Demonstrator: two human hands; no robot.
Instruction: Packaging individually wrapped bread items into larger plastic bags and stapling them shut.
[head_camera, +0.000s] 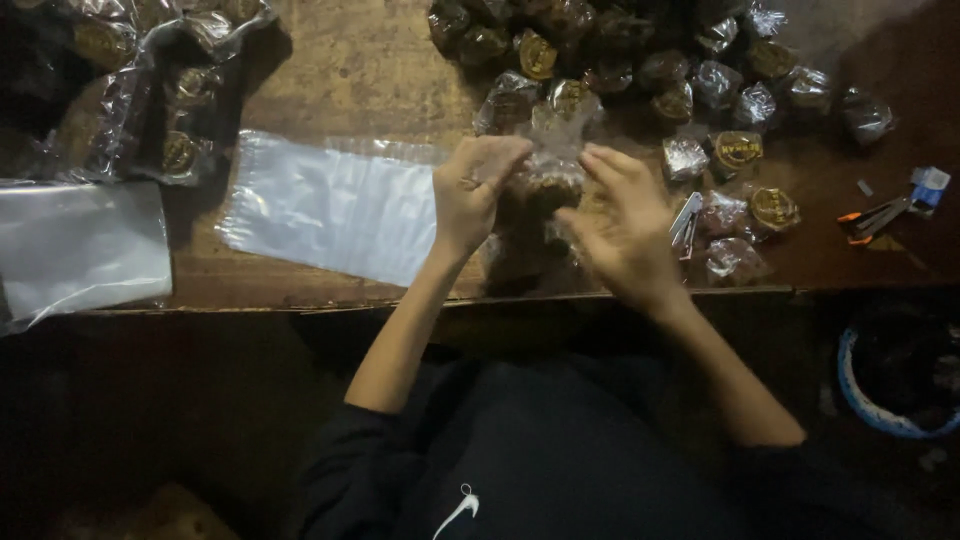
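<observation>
Here, a clear bag of wrapped sweets (545, 180) is held up between the two hands above the wooden table (360, 70). The fingers (495, 155) of the left hand (470, 195) are closed on the bag's upper left edge, pinching the plastic at its top corner. The fingers (620, 170) of the right hand (625, 235) are curled loosely against the bag's right side — whether they actually clamp the plastic cannot be told. The bag's dark contents sit just between and below the fingertips.

Left of the left hand, a stack of flat clear bags (335, 205) is laid on the table, and a second stack (80, 245) lies well apart at the left edge. A heap of wrapped sweets (640, 60) is spread beyond and to the right of the hands — a stapler (688, 222) lies just beside the right hand. A pair of scissors (875, 217) rests near the table's right end.
</observation>
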